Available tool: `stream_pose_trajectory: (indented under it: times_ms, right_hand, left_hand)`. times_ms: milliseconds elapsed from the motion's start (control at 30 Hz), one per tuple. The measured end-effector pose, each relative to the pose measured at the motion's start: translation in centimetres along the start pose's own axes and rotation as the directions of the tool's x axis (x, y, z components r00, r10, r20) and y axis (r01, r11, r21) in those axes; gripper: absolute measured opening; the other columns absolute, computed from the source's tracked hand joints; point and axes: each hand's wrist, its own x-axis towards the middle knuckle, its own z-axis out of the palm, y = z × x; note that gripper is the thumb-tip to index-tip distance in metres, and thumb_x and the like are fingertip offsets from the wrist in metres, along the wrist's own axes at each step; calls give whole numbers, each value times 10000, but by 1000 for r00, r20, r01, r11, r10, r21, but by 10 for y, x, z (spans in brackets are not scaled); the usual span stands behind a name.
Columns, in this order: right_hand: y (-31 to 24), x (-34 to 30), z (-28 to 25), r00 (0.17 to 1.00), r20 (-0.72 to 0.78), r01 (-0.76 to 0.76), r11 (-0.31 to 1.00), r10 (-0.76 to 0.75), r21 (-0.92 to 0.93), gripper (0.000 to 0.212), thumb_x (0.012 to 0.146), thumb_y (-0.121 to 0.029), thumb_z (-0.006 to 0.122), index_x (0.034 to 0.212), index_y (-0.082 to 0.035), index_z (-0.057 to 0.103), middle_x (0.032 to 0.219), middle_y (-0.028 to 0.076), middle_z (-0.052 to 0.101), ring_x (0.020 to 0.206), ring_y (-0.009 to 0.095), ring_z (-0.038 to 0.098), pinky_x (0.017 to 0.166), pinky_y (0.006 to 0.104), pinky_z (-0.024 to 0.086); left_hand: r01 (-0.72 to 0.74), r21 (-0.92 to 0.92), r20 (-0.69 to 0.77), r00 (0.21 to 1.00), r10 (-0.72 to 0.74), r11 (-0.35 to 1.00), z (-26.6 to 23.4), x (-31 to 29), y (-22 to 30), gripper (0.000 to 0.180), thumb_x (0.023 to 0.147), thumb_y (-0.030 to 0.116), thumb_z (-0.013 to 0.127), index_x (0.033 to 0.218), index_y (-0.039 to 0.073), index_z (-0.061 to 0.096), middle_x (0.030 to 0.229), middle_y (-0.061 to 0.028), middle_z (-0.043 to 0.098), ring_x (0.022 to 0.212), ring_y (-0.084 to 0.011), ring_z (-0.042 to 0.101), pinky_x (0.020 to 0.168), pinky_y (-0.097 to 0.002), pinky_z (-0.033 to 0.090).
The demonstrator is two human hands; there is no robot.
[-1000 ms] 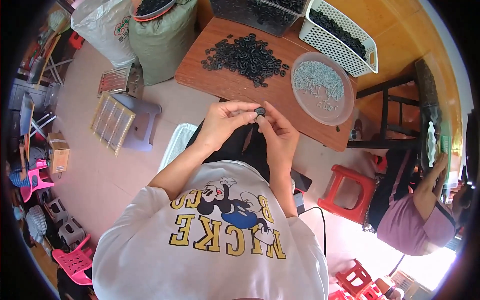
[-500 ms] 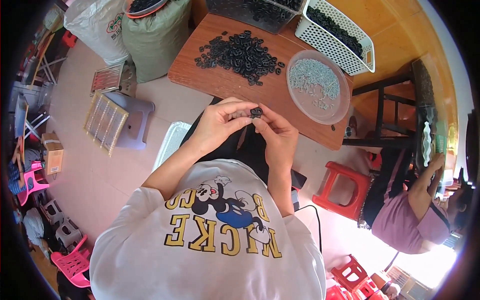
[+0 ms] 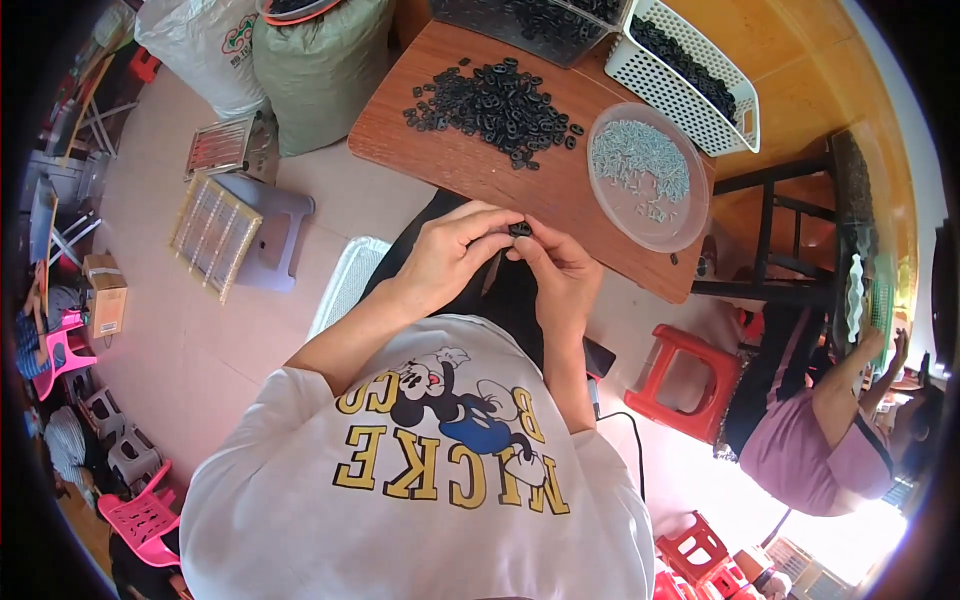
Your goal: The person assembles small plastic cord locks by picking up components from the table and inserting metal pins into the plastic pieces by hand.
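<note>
Between my fingertips, over my lap at the table's near edge, is a small black plastic piece. My left hand pinches it from one side, thumb and index finger closed on it. On the other side my right hand grips the same piece with thumb and forefinger. The fingers cover much of it, so its full shape is hidden. A loose pile of black oval plastic pieces with holes lies on the brown wooden table. To its right stands a round clear tray of small silvery metal pins or screws.
Behind the pile stand a clear bin and a white perforated basket, both with black pieces. Full sacks are at the far left. A grey-purple stool holds a wire-like rack. A red stool and another person are at right.
The view has shifted slightly, so the table and its things sit a little further right. Both hands still pinch the black piece, which looks turned or more covered by the fingers.
</note>
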Motion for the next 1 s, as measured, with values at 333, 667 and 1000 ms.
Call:
stream_pose_trajectory:
  times_ms: [333,667,1000]
  right_hand:
    - [5,-4,-8,999,28,-46,999,46,-3,243,824,4,647,1065,32,634,867,27,650,763,69,588,698,186,464]
    - [-188,85,-54,329,-300,736,442,-896,-514,227,774,65,667,984,16,595,918,91,629,820,128,605,743,255,507]
    - [-89,136,-54,760,33,364,383,-649,-849,216,837,-156,649,988,-4,672,900,141,684,725,187,632,679,296,491]
  left_hand:
    - [246,-580,71,965,-252,776,11,-6,-9,446,856,-54,567,1289,-1,472,1068,-87,599,896,-94,588,781,-214,477]
    - [-120,347,-6,991,130,930,2,-55,-92,205,759,-10,631,964,2,644,837,-128,616,770,-293,603,684,-346,496]
    - [-127,386,17,991,131,914,2,-49,-102,140,775,12,619,911,-3,651,826,-104,612,763,-276,589,684,-344,483]
